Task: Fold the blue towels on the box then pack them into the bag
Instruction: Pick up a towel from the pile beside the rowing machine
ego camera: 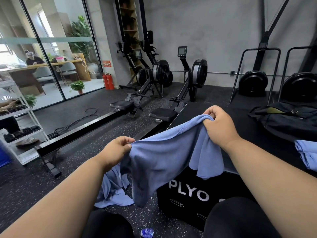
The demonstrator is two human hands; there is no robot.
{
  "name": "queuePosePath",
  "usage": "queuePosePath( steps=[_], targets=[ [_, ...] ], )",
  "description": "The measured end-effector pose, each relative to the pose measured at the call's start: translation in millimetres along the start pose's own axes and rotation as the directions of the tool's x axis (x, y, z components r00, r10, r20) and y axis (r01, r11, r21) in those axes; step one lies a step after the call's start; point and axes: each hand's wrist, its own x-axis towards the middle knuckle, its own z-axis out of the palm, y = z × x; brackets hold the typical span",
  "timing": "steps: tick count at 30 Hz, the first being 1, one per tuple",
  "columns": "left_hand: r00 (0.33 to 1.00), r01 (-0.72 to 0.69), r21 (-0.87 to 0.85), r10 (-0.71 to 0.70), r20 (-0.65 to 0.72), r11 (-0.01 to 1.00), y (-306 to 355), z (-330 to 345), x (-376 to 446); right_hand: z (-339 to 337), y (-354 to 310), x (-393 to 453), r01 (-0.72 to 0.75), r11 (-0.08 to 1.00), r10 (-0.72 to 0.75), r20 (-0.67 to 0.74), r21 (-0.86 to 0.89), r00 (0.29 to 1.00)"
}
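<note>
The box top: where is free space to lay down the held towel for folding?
The black box top is bare between the right hand, the dark bag at the far end and the folded towels at the right edge. The near left corner is crowded: the held towel drapes over it.

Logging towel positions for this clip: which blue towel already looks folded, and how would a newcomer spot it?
Start at the black box printed PLYO. On its top, at the frame's right edge, lies the folded towel, a neat layered stack. The held towel hangs between both hands; the floor towel lies crumpled.
</note>
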Motion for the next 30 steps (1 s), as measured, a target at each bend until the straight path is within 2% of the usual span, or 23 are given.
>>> queuePosePath(
  steps=[4, 8, 10, 12, 15, 18, 21, 26, 28, 30],
  targets=[
    [0.996, 0.007, -0.073, -0.013, -0.083, 0.997, 8.1, 8.0, -2.1, 2.0, 2.5, -4.7, -0.028, 0.999, 0.029, 0.032, -0.028, 0.999],
    [0.998, 0.027, -0.05, -0.03, -0.063, 0.998, 17.0, 16.0, -9.0, 4.4, 6.3, -7.2, -0.085, 0.996, 0.086, 0.186, -0.016, 0.979],
    [0.998, -0.028, 0.076, 0.032, -0.054, 0.997, 22.7, 15.9, -14.0, 4.4, 4.7, -8.6, -0.089, 0.996, 0.085, 0.26, 0.003, 0.962],
    [0.991, -0.129, 0.25, 0.119, 0.054, 0.96, 25.6, 13.1, -18.9, 4.1, 0.3, -7.8, -0.068, 0.998, 0.061, 0.266, 0.017, 0.962],
    [0.981, -0.159, 0.336, 0.112, 0.155, 0.928, 20.3, 7.4, -17.8, 2.8, -10.6, -5.9, -0.03, 0.998, 0.014, 0.263, 0.058, 0.965],
    [0.987, -0.075, 0.281, 0.031, 0.159, 0.957, 16.8, 9.8, -19.0, 3.3, -21.6, -6.5, 0.002, 0.995, -0.029, 0.27, 0.099, 0.963],
    [0.979, -0.126, 0.266, 0.077, 0.188, 0.956, 24.8, 23.9, -25.2, 7.4, -33.9, -10.7, 0.036, 0.991, -0.075, 0.309, 0.131, 0.948],
    [0.942, -0.223, 0.026, 0.208, 0.262, 0.974, 36.3, 77.2, -41.7, 20.3, -56.7, -20.3, 0.114, 0.989, -0.141, 0.395, 0.092, 0.908],
    [0.937, -0.291, 0.06, 0.272, 0.221, 0.955, 34.4, 97.2, -44.2, 23.0, -62.9, -23.0, 0.149, 0.988, -0.153, 0.413, 0.044, 0.898],
    [0.949, -0.292, 0.108, 0.274, 0.153, 0.95, 35.0, 108.7, -45.3, 22.0, -66.2, -23.9, 0.175, 0.984, -0.165, 0.424, 0.016, 0.89]
  ],
)
